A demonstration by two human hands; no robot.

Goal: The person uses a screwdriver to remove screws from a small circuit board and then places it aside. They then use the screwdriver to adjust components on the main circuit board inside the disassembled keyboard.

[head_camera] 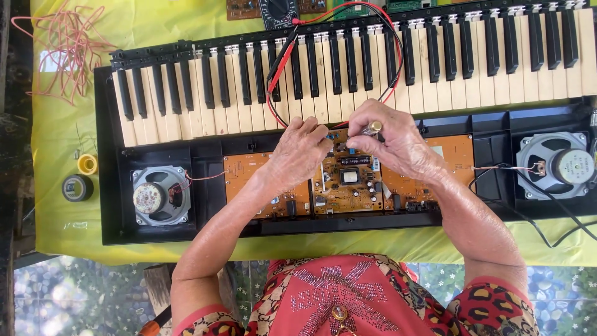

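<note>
An opened electronic keyboard (348, 68) lies across a yellow-green cloth, its black shell showing orange circuit boards (348, 180) and a round speaker at each end. My right hand (392, 140) is closed on a small metallic tool (373, 127), its tip held down over the middle board. My left hand (298, 152) rests fingers-down on the same board just left of the tool, pinching at something small that I cannot make out. Red and black probe leads (283, 62) cross the keys above both hands.
A tangle of pink wire (65, 46) lies at the far left. A yellow tape roll (87, 164) and a dark tape roll (77, 187) sit left of the shell. A black meter (278, 12) and loose boards lie beyond the keys. A black cable (547, 230) trails right.
</note>
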